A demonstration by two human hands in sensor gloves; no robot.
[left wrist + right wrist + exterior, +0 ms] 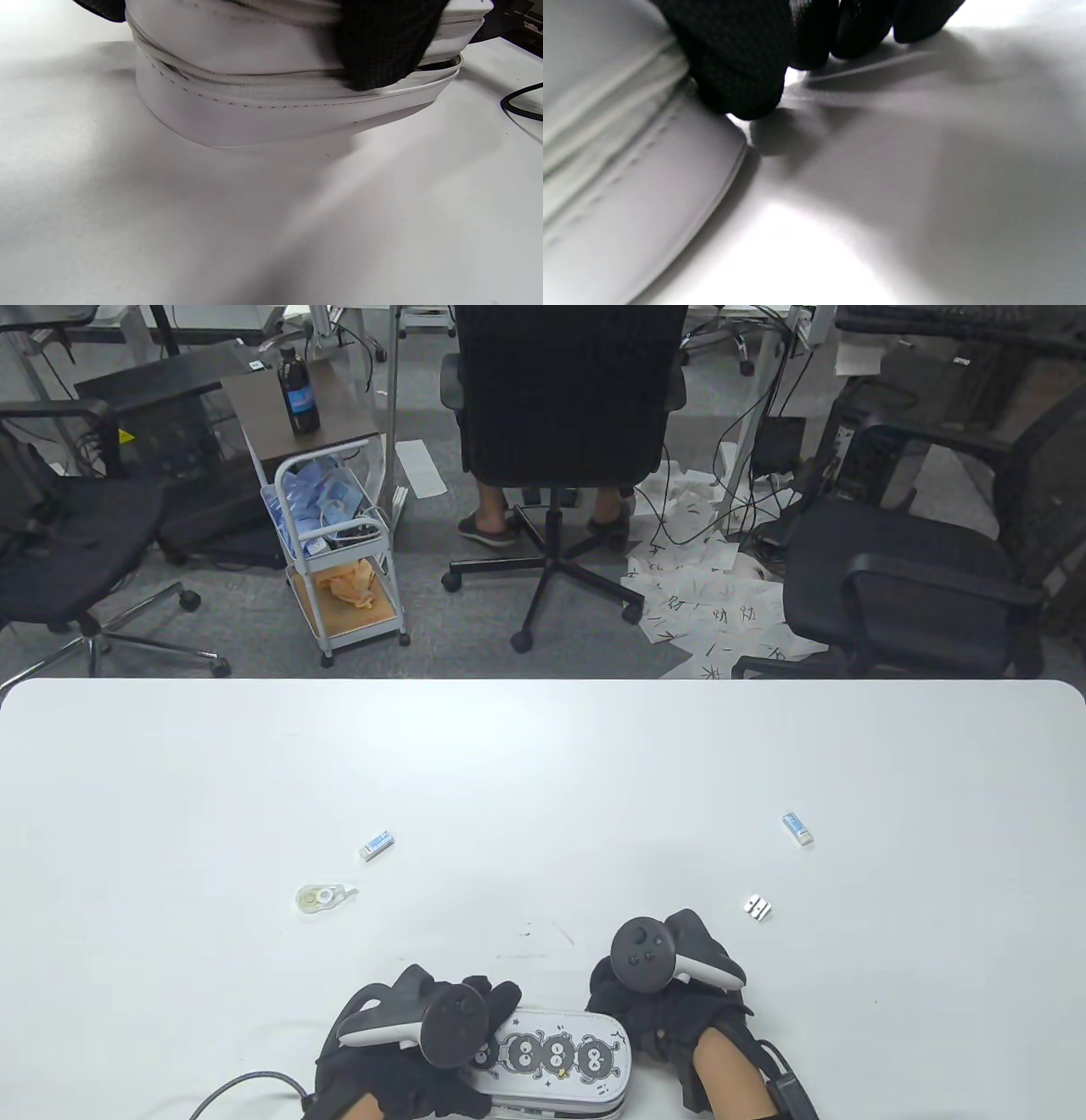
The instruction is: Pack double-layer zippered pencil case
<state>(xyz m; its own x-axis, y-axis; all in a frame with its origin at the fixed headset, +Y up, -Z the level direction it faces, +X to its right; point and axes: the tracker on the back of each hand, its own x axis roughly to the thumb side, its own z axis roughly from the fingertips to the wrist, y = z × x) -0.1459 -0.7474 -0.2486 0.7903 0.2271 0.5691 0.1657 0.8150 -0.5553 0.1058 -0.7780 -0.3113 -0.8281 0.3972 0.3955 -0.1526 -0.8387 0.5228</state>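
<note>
A white pencil case (556, 1060) with black cartoon figures on its lid lies at the table's near edge. My left hand (424, 1035) grips its left end; in the left wrist view a gloved finger (382, 42) presses over the zipper line of the case (271, 106), whose lower zipper gapes a little at the right. My right hand (670, 1001) holds the case's right end; in the right wrist view its fingers (742, 67) touch the case's side (628, 186) at the table. Loose on the table lie two erasers (376, 844) (797, 827), a correction tape (321, 897) and a metal sharpener (758, 907).
The white table (543, 763) reaches to a far edge with office chairs and a cart behind it. A black cable (246, 1090) trails from my left wrist at the near edge and also shows in the left wrist view (519, 106).
</note>
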